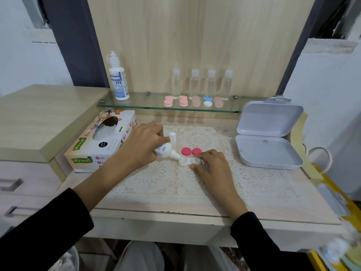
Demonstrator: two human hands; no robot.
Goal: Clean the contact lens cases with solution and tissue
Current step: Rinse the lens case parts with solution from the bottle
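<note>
Two pink caps (191,151) lie just beyond the fingers of the right hand (211,163), which pinch the open white lens case (188,162) on the tabletop (254,192). The left hand (140,145) has its fingers clamped on the tilted solution bottle (164,150), nozzle at the nearer well. I judge this an early step: wiping with tissue from the tissue box (99,141), left of that hand, is not yet done.

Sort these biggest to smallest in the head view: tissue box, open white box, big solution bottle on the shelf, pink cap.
1. tissue box and open white box: look about alike, no ranking.
2. solution bottle on the shelf.
3. pink cap, smallest.
</note>
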